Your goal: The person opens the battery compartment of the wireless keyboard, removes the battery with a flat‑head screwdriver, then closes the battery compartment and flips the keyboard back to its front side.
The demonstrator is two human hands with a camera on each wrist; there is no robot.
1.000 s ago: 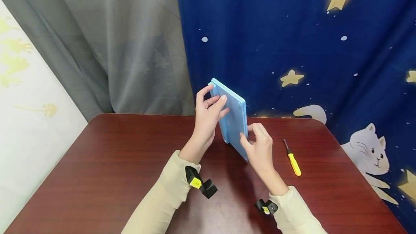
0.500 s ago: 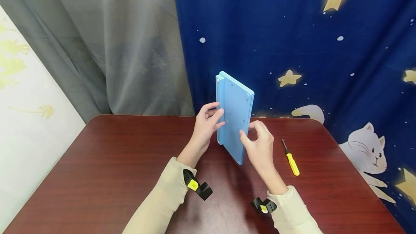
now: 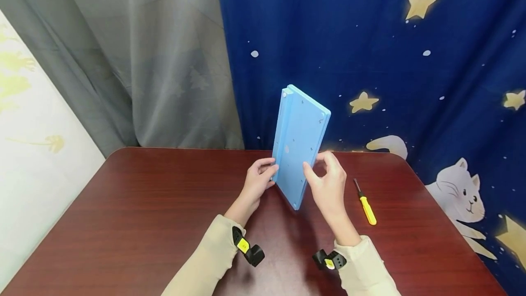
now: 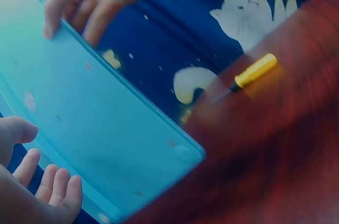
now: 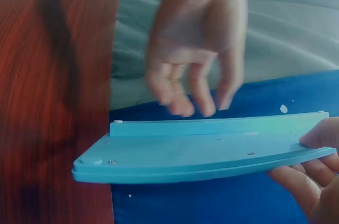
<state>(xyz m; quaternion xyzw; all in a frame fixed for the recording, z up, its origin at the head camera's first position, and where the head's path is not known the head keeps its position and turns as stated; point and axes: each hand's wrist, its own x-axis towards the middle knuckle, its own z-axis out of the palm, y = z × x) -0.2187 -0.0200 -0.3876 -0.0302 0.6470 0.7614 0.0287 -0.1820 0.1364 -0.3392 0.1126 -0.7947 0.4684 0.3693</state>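
A light blue keyboard [image 3: 302, 143] stands nearly on end above the table, its underside towards me. That side has a raised bar along one long edge, small screws and round feet; the key side is hidden. My right hand [image 3: 328, 182] pinches the right long edge, thumb on the underside and fingers behind. By the lower part of the raised bar is my left hand [image 3: 256, 179]. In the right wrist view the left hand [image 5: 196, 49] hangs beside the keyboard [image 5: 201, 152], its fingers loosely bent and apart from it.
A screwdriver [image 3: 367, 209] with a yellow handle lies on the reddish-brown table [image 3: 164, 223], right of the right hand. Behind the table hang a grey curtain [image 3: 181, 58] and a dark blue curtain [image 3: 296, 26] with stars and a cat.
From near the keyboard's upper corner, the left hand has slid down past the raised bar. The keyboard has turned, showing more underside, its top now further right. The right hand keeps its grip.
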